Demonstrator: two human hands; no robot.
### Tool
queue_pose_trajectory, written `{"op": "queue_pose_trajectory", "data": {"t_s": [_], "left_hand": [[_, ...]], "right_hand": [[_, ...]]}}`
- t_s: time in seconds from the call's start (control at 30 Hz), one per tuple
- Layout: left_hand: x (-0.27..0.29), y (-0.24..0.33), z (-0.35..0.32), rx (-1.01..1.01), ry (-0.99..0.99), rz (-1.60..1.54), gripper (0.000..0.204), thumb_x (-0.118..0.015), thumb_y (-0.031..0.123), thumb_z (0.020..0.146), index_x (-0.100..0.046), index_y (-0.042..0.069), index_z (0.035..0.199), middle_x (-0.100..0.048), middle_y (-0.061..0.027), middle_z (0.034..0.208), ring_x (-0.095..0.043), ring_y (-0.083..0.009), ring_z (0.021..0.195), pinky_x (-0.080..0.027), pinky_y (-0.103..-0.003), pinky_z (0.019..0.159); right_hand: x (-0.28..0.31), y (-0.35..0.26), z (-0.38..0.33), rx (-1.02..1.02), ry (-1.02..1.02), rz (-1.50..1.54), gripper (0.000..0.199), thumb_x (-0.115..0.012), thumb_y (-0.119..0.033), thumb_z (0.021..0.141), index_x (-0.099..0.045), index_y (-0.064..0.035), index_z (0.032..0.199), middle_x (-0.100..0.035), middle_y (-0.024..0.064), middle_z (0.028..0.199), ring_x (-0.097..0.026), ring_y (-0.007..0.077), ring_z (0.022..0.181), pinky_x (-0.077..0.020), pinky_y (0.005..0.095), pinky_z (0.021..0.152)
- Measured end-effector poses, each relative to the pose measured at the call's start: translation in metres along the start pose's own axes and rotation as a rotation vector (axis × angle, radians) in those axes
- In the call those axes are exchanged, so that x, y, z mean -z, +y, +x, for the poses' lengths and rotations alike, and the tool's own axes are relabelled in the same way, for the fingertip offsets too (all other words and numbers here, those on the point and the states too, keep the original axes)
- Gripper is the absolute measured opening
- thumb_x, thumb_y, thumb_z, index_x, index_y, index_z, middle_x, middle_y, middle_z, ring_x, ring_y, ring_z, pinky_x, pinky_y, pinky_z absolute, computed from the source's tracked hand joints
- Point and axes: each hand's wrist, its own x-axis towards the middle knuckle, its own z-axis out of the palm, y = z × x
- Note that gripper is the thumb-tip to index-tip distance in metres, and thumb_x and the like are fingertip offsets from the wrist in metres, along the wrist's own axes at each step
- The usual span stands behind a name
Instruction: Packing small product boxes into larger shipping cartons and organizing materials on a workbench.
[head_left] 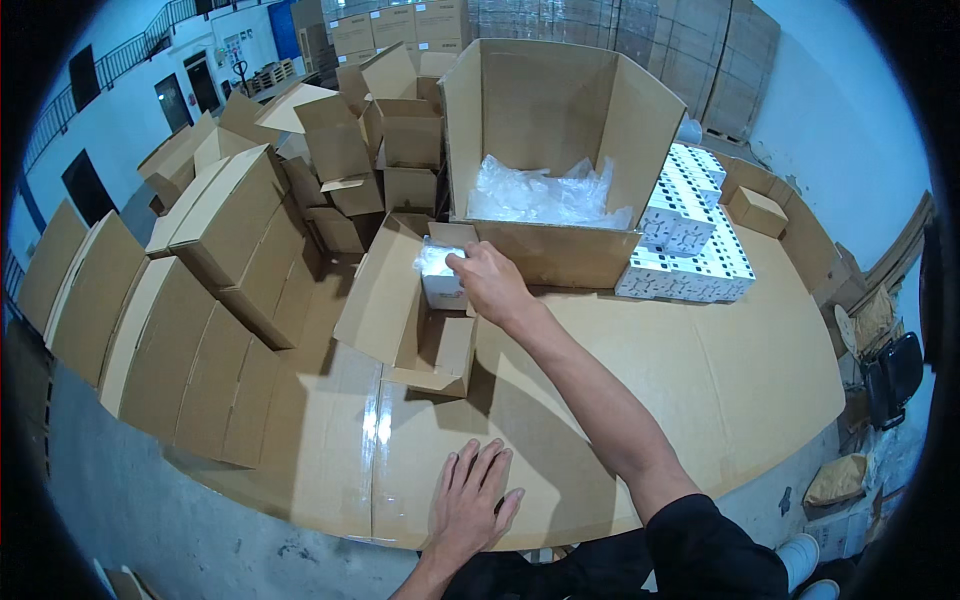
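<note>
While the left hand (470, 495) lies flat, fingers spread, on the cardboard-covered bench (700, 380), right hand (490, 280) clamped on a small white plastic-wrapped box (438, 275), half sunk in an open brown carton (400, 310), its lower part hidden, crinkled film in the big carton (550, 130) behind.

A big open cardboard box (560, 130) is standing at the back of the table, and crinkly clear plastic (540, 195) is lying inside it. Rows of small white boxes (690, 235) are sitting beside it. Many brown boxes (200, 290) are piling up on the floor.
</note>
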Motion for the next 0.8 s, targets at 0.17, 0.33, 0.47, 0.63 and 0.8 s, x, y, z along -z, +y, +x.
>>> {"op": "queue_pose_trajectory", "data": {"t_s": [0.17,0.33,0.47,0.63,0.8], "left_hand": [[0.0,0.008,0.012,-0.031,-0.003,0.06,0.06,-0.069,0.035,0.091,-0.053,0.003,0.14,-0.049,-0.0128,0.146,-0.042,-0.0383,0.137,-0.033,-0.055,0.114],[-0.019,0.009,0.037,-0.101,-0.03,0.062,0.065,-0.07,0.036,0.09,-0.05,0.004,0.142,-0.046,-0.0127,0.149,-0.04,-0.0383,0.139,-0.033,-0.056,0.114],[-0.031,0.015,0.073,-0.143,-0.072,0.06,0.067,-0.071,0.032,0.089,-0.047,0.004,0.145,-0.043,-0.0142,0.151,-0.036,-0.0393,0.142,-0.029,-0.055,0.117],[-0.055,0.023,0.132,-0.217,-0.06,0.061,0.065,-0.064,0.035,0.093,-0.045,0.004,0.147,-0.04,-0.0169,0.154,-0.032,-0.0406,0.144,-0.023,-0.055,0.12],[-0.076,0.026,0.192,-0.248,-0.034,0.054,0.06,-0.064,0.032,0.093,-0.048,0.006,0.145,-0.044,-0.0158,0.152,-0.033,-0.0391,0.144,-0.023,-0.052,0.121]], "right_hand": [[-0.007,0.01,-0.003,0.058,0.114,-0.024,0.012,-0.066,-0.007,0.078,-0.074,-0.0052,0.086,-0.067,0.0183,0.097,-0.065,0.0341,0.099,-0.056,0.0441,0.086],[-0.01,0.019,-0.011,0.018,0.084,0.027,0.02,-0.068,-0.023,0.089,-0.071,-0.0064,0.099,-0.061,0.018,0.109,-0.059,0.0371,0.106,-0.0512,0.0455,0.091],[0.026,0.025,-0.048,-0.092,0.109,0.254,0.035,-0.067,-0.024,0.094,-0.062,-0.0058,0.124,-0.053,0.0182,0.124,-0.054,0.0371,0.116,-0.0481,0.0456,0.098],[0.062,0.074,-0.109,-0.132,0.191,0.359,0.036,-0.069,-0.017,0.093,-0.059,-0.0045,0.125,-0.052,0.0167,0.124,-0.055,0.0351,0.115,-0.048,0.0437,0.098],[0.11,0.13,-0.167,-0.156,0.24,0.351,0.022,-0.068,-0.009,0.092,-0.066,-0.0037,0.113,-0.062,0.0138,0.108,-0.063,0.0302,0.101,-0.0533,0.0385,0.086]]}}
